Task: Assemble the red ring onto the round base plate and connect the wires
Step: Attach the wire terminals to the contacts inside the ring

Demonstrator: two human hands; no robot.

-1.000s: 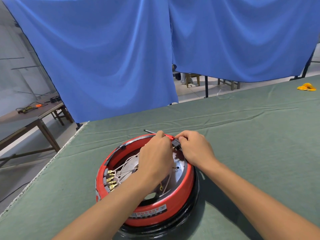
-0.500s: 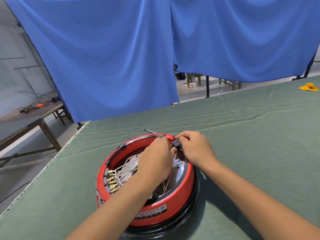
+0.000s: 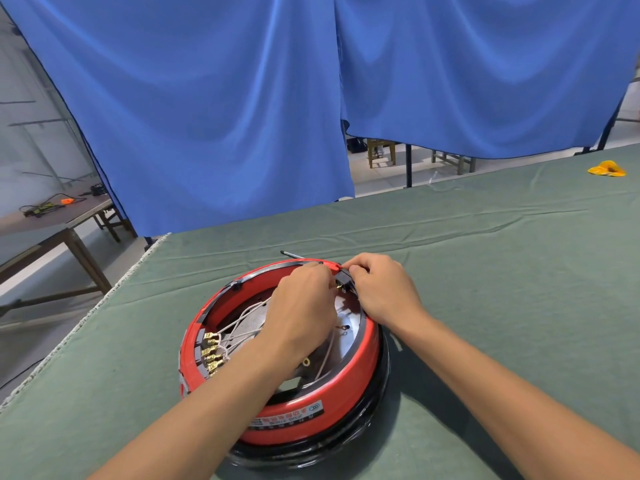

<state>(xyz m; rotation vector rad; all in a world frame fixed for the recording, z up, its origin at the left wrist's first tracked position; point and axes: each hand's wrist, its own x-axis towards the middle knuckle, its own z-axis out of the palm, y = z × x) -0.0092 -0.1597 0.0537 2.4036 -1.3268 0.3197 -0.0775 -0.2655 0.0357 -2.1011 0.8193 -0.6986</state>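
Sitting on the green cloth table (image 3: 485,237), near its front left corner, the red ring (image 3: 311,415) is being carried on a black rim (image 3: 332,448); the round base plate (image 3: 349,332) is being seen inside it. A small black connector (image 3: 344,279) at the ring's far edge is being pinched by the right hand (image 3: 379,289). The left hand (image 3: 301,311) is being held curled just beside it, fingertips at the connector; what they grip cannot be told. White wires (image 3: 239,325) are being run across the plate to brass terminals (image 3: 212,351) on the left inner wall. A yellow object (image 3: 606,168) is lying far right.
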